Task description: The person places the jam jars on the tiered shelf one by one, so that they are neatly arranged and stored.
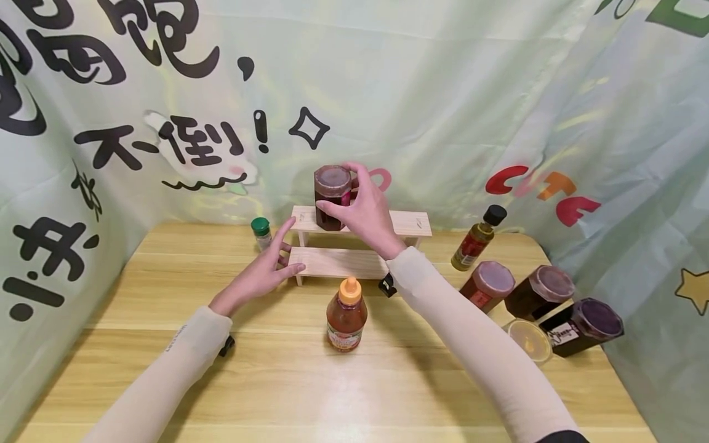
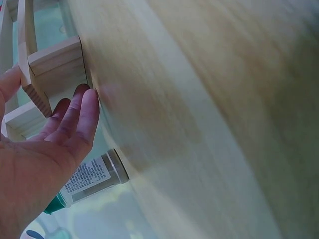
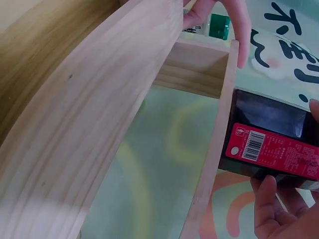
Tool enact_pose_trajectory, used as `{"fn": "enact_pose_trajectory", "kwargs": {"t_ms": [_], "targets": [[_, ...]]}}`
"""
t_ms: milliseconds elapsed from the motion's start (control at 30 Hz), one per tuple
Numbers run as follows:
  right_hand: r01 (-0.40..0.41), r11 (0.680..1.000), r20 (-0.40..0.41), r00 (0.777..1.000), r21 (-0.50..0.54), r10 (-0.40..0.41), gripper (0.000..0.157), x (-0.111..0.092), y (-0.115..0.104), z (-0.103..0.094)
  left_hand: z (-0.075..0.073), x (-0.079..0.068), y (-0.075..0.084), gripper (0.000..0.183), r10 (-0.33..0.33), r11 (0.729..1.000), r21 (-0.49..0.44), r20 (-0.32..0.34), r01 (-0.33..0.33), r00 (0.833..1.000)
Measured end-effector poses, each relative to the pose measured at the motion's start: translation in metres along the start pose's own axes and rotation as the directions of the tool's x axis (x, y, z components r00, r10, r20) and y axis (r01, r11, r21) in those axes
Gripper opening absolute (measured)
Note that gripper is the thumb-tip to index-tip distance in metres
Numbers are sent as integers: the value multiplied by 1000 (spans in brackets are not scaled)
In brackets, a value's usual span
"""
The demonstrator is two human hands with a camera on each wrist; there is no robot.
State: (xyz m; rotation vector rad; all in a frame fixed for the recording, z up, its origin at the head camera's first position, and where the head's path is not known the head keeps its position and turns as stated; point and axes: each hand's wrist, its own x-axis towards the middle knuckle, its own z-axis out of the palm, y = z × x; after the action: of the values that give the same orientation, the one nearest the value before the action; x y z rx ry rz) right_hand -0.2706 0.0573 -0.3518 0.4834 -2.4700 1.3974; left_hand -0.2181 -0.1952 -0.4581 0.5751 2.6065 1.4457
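My right hand point(image 1: 370, 212) grips a dark, faceted jar point(image 1: 333, 178), thumb on the near side and fingers behind. The jar stands upright at the upper board of a two-step wooden rack point(image 1: 339, 263). In the right wrist view, the jar's point(image 3: 269, 117) base meets the board's edge, and a pink barcode label shows on its side. At the rack's left end, my left hand point(image 1: 264, 269) touches the boards with spread, loosely extended fingers. The left wrist view shows this hand point(image 2: 42, 162) palm up beside the rack, with a green-capped shaker point(image 2: 94, 177) behind it.
An orange-capped squeeze bottle point(image 1: 346, 323) stands in front of the rack. To the right are a black-capped oil bottle point(image 1: 474, 245), a reddish jar point(image 1: 486, 288), two dark jars point(image 1: 534, 294) and a pale yellow-lidded jar point(image 1: 528, 341). A printed curtain point(image 1: 399, 92) hangs behind the table.
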Motion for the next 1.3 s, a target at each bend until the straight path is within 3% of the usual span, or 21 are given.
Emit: {"fn": "enact_pose_trajectory", "kwargs": {"t_ms": [633,967,1300], "targets": [[29,995,-34,999,-92,-33,90,-4,1,9,0,-1,-2,105,11,1000,-5,1,-11,1000],[-45,995,36,999,90,41,92,-15,-4,-5,0,-1,0,107,3,1000,3,-4,-3,1000],[-157,967,45,987,199,151,88,-38,-4,-44,0,0,-4,107,17,1000,-17,-9,-17,1000]]}}
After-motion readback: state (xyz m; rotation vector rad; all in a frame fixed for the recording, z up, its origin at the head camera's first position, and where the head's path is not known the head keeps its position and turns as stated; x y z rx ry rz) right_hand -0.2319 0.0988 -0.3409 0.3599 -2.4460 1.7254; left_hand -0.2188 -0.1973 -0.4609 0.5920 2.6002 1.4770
